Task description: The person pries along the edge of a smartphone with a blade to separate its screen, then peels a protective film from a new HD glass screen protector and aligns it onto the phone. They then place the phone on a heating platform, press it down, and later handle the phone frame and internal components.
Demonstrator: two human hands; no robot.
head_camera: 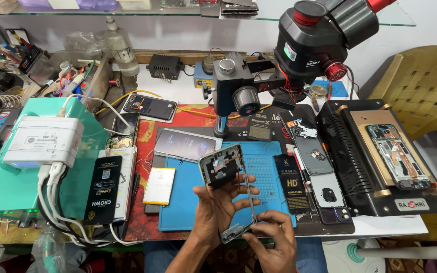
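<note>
Left hand (217, 199) cups phone frame (231, 189) from behind, fingers closed on its upper half. Right hand (275, 237) pinches frame's lower end – both hands grip firmly. Frame tilted upright, above blue mat (188, 202), microscope (299, 55) beyond.

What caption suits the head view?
Two hands, left hand and right hand, hold a phone frame above a blue mat.

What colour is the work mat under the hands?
Blue; the work mat shows best in the head view.
</note>
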